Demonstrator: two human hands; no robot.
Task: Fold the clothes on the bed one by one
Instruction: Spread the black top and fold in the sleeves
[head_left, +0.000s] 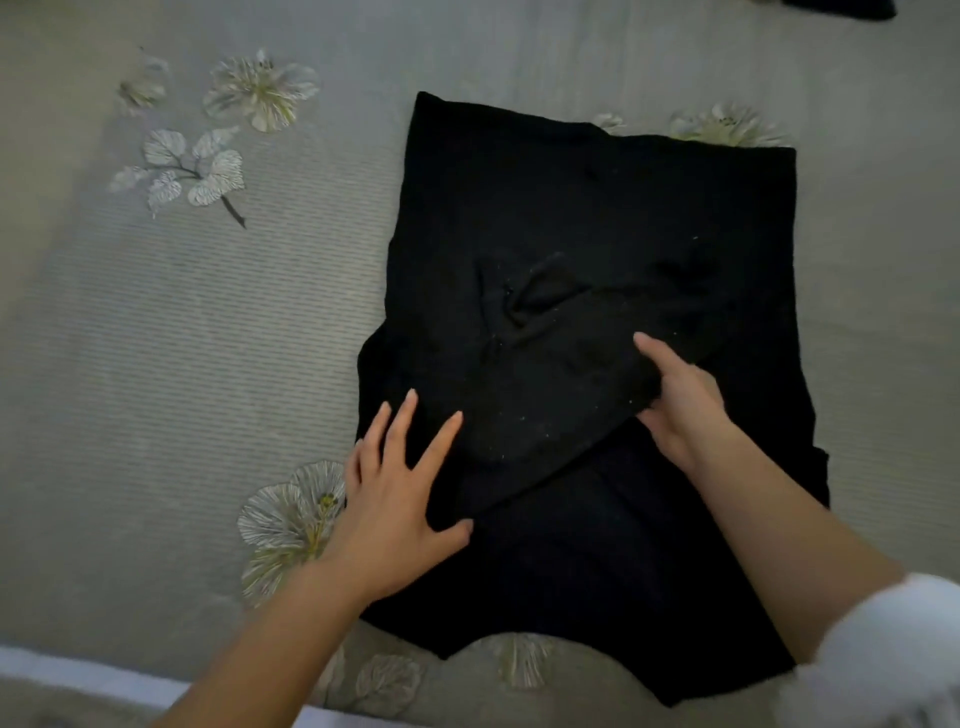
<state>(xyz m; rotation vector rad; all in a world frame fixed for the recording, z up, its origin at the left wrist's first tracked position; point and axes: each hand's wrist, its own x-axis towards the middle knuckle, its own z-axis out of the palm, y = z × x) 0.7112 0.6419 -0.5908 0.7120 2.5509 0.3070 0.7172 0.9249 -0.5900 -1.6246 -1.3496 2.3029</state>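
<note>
"Black garment (597, 208), where does it lie?" asks the first speaker.

"Spread on the bed (156, 364), right of the middle of the head view. Its far edge is straight and its near edge reaches almost to the bed's near side. One flap of it is folded over on a slant across the middle, and the cloth is puckered just beyond that flap."

"And the person's left hand (400, 493)?"

"It lies flat, fingers straight and spread. It presses on the near left end of the flap, close to the garment's left edge, and grips nothing."

"The right hand (680, 400)?"

"It grasps the flap's right end. The thumb lies on top of the cloth and the fingers curl in under the edge, so the cloth is pinched between them."

"What else shows?"

"The bedspread is grey-green with fine stripes and pale flowers. One flower (291, 514) lies just beside the left wrist, and a leafy sprig (182, 166) sits well apart at the far left. A white sleeve (893, 649) covers the right arm at the lower right. The edge of another dark cloth (841, 8) shows at the top right corner, well apart from the garment."
</note>
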